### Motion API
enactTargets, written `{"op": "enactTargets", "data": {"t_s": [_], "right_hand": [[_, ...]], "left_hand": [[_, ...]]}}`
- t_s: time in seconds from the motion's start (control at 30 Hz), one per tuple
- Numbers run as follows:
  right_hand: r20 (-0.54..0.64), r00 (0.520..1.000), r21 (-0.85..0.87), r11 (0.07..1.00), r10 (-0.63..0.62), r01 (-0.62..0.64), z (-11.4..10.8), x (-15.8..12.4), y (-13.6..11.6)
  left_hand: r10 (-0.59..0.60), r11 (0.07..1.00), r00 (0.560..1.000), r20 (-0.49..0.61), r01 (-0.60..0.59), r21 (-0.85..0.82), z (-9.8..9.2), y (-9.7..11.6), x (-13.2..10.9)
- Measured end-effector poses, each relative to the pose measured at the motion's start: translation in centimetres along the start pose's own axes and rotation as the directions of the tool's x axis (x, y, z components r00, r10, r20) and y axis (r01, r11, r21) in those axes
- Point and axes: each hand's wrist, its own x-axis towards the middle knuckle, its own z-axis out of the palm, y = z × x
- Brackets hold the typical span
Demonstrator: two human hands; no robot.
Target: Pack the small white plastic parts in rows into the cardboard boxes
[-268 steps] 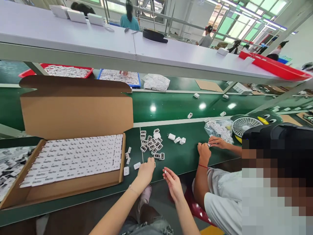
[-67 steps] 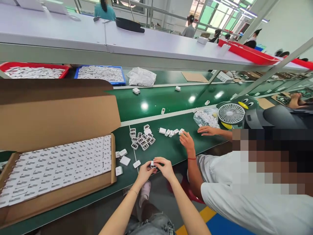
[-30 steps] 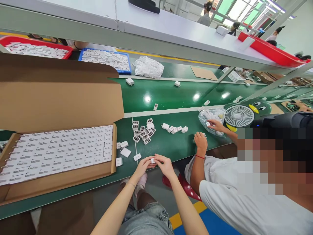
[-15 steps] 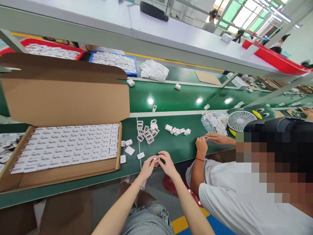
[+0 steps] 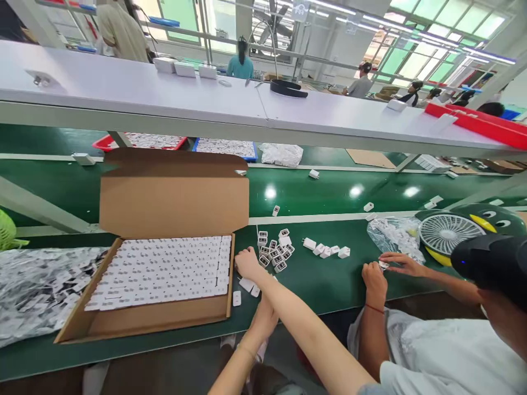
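While your right hand (image 5: 248,263) hung near chargers (image 5: 246,284) beside the box (image 5: 173,206), lower centre, your left hand (image 5: 263,319) sat half-hidden below; I couldn't tell either grip, but a light touch seemed wisest.

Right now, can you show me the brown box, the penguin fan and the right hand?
Brown box (image 5: 173,206): head view, inside of its raised lid.
Penguin fan (image 5: 448,233): head view, middle of its round grille.
Right hand (image 5: 247,264): head view, back of the hand.

White-and-black plug blocks (image 5: 275,253), green tabletop (image 5: 321,288), plain brown carton (image 5: 173,206), white sheet (image 5: 164,272) with repeating grey print
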Motion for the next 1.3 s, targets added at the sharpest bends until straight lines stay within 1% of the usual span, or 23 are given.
{"op": "enactTargets", "data": {"t_s": [0.07, 0.1, 0.13, 0.17, 0.2, 0.23, 0.27, 0.3, 0.37, 0.43, 0.53, 0.57, 0.63, 0.7, 0.77, 0.8, 0.87, 0.9, 0.93, 1.0, 1.07, 1.2, 1.3], "right_hand": [[-0.096, 0.994, 0.097, 0.995, 0.049, -0.04, -1.5, -0.8, 1.8], [-0.173, 0.981, 0.222, 0.974, 0.091, -0.052, -2.7, -1.6, 2.9], [-0.256, 0.955, 0.387, 0.921, 0.149, -0.04, -4.1, -2.7, 4.2], [-0.33, 0.917, 0.561, 0.828, 0.223, 0.0, -5.5, -4.0, 5.5], [-0.381, 0.873, 0.706, 0.706, 0.306, 0.061, -6.8, -5.6, 6.8], [-0.403, 0.831, 0.802, 0.585, 0.383, 0.12, -7.9, -7.6, 7.9], [-0.404, 0.798, 0.852, 0.502, 0.447, 0.15, -8.6, -9.8, 8.9], [-0.392, 0.766, 0.881, 0.446, 0.509, 0.155, -9.0, -12.1, 9.7], [-0.331, 0.709, 0.924, 0.367, 0.623, 0.108, -8.4, -17.0, 10.5], [-0.253, 0.639, 0.959, 0.278, 0.727, 0.064, -6.4, -21.4, 10.6], [-0.16, 0.529, 0.987, 0.148, 0.833, 0.066, -2.3, -26.4, 10.0], [-0.143, 0.505, 0.99, 0.127, 0.851, 0.066, -1.2, -27.6, 9.8], [-0.123, 0.485, 0.992, 0.12, 0.866, 0.036, 0.5, -29.0, 9.5], [-0.128, 0.496, 0.988, 0.151, 0.859, -0.007, 1.0, -29.2, 9.5], [-0.179, 0.538, 0.972, 0.233, 0.823, -0.033, 0.6, -28.4, 9.8], [-0.217, 0.572, 0.955, 0.293, 0.791, -0.043, 0.2, -27.7, 10.1], [-0.289, 0.656, 0.9, 0.432, 0.697, -0.062, -0.5, -26.0, 10.8], [-0.312, 0.702, 0.865, 0.497, 0.64, -0.069, -0.8, -25.1, 11.1], [-0.324, 0.746, 0.83, 0.553, 0.582, -0.071, -0.9, -24.3, 11.4], [-0.332, 0.812, 0.773, 0.632, 0.479, -0.057, -0.7, -23.1, 11.8], [-0.333, 0.847, 0.744, 0.667, 0.414, -0.034, -0.1, -22.6, 12.2], [-0.324, 0.867, 0.728, 0.685, 0.38, -0.028, 1.3, -22.8, 13.0], [-0.351, 0.86, 0.683, 0.729, 0.371, -0.036, 1.9, -22.9, 13.4]], "left_hand": [[0.096, 0.98, 0.994, 0.051, -0.103, 0.17, -0.5, 1.0, -0.7], [0.154, 0.948, 0.987, 0.047, -0.161, 0.274, -0.6, 1.8, -0.6], [0.208, 0.905, 0.978, 0.033, -0.205, 0.374, -0.6, 2.6, -0.1], [0.258, 0.847, 0.966, 0.015, -0.234, 0.477, -0.6, 3.5, 0.9], [0.3, 0.778, 0.954, 0.007, -0.249, 0.576, -0.5, 4.3, 2.2], [0.319, 0.702, 0.948, 0.01, -0.243, 0.669, -0.3, 5.0, 3.7], [0.316, 0.623, 0.948, 0.026, -0.228, 0.748, -0.1, 5.6, 5.3], [0.303, 0.543, 0.952, 0.051, -0.216, 0.811, 0.2, 6.0, 6.7], [0.274, 0.407, 0.956, 0.104, -0.214, 0.888, 0.8, 6.2, 8.8], [0.27, 0.328, 0.951, 0.15, -0.237, 0.914, 1.2, 6.0, 9.8], [0.288, 0.322, 0.943, 0.164, -0.256, 0.912, 1.4, 5.9, 9.7], [0.298, 0.338, 0.941, 0.16, -0.26, 0.904, 1.5, 6.0, 9.4], [0.323, 0.382, 0.932, 0.167, -0.289, 0.878, 1.8, 6.4, 8.7], [0.311, 0.441, 0.923, 0.224, -0.349, 0.827, 2.4, 6.4, 7.7], [0.224, 0.555, 0.933, 0.283, -0.361, 0.749, 3.4, 5.7, 6.3], [0.158, 0.637, 0.942, 0.297, -0.327, 0.698, 3.8, 5.2, 5.6], [0.001, 0.832, 0.959, 0.285, -0.159, 0.531, 4.7, 3.7, 4.2], [-0.077, 0.915, 0.959, 0.271, -0.04, 0.401, 5.1, 2.9, 3.7], [-0.144, 0.966, 0.953, 0.267, 0.077, 0.246, 5.3, 2.1, 3.3], [-0.225, 0.967, 0.933, 0.281, 0.249, -0.052, 5.6, 1.0, 2.9], [-0.24, 0.926, 0.923, 0.301, 0.311, -0.215, 5.6, 0.4, 2.8], [-0.233, 0.917, 0.923, 0.307, 0.314, -0.247, 5.3, 0.2, 2.9], [-0.224, 0.909, 0.92, 0.322, 0.316, -0.271, 4.9, 0.1, 2.9]]}}
